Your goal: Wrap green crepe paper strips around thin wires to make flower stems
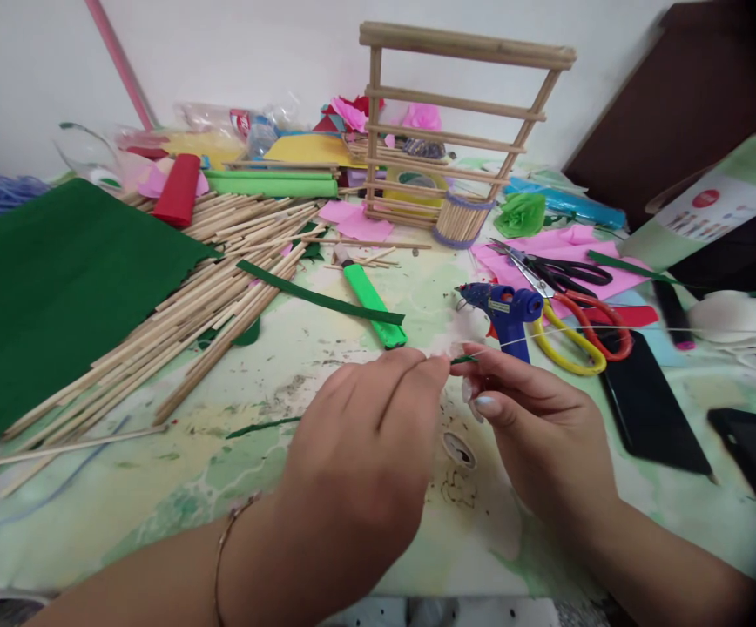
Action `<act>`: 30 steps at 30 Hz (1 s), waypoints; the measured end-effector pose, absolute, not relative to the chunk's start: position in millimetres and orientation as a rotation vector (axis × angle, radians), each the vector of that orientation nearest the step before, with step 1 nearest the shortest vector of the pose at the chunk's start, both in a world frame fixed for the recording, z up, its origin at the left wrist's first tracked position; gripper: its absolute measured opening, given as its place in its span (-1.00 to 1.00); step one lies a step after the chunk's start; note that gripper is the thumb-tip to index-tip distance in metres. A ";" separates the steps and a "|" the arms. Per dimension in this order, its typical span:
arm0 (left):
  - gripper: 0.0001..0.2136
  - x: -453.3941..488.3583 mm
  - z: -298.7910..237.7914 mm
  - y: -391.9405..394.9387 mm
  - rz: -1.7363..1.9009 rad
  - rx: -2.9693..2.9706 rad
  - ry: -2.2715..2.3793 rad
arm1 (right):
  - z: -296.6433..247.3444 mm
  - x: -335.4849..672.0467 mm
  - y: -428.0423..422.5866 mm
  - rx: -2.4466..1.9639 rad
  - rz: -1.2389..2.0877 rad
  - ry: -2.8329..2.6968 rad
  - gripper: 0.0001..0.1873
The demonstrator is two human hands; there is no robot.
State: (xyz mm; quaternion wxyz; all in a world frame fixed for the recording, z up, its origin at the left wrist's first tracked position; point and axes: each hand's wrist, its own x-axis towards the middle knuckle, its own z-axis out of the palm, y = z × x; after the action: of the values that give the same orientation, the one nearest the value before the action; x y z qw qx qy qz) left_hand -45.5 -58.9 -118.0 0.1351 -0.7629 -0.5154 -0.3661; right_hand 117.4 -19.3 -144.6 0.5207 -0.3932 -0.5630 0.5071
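My left hand (365, 444) is closed in a pinch, its fingertips meeting my right hand (541, 427) over the table. Between them shows a short dark green twisted bit (464, 358), apparently green paper around a thin white wire (567, 330). That wire runs off to the right from my right fingertips, which pinch it. A narrow green strip (264, 427) sticks out to the left behind my left hand; whether it joins the bit in my fingers is hidden. Just beyond my hands lie a green box cutter (374, 305), a flat green paper strip (319, 299) and a blue glue gun (505, 306).
Many thin wooden sticks (221, 287) and a dark green sheet (57, 296) cover the left. A stick frame (449, 106) with a small stick cup (462, 219) stands at the back. Scissors (587, 326), a black phone (652, 405) and a bottle (711, 209) are right.
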 end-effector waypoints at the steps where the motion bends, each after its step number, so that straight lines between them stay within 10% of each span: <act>1: -0.74 -45.5 -118.4 -58.4 -1.064 -2.208 -1.483 | -144.5 117.8 -19.5 -0.953 1.211 -1.354 -0.70; 21: -0.80 -52.6 -110.4 -41.7 -1.268 -2.248 -1.782 | -131.2 141.6 -24.3 -0.784 0.712 -1.470 -0.77; 30: -0.81 -39.2 -108.4 -49.4 -2.254 -2.480 -2.214 | -139.3 134.5 -14.2 -0.879 1.008 -1.597 -0.76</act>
State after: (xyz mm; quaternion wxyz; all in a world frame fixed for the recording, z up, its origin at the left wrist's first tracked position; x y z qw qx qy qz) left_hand -39.2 -49.4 -108.4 -0.4237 -0.5594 -0.4992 -0.5083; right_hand 134.5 -14.2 -139.3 0.5048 -0.3642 -0.6619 0.4176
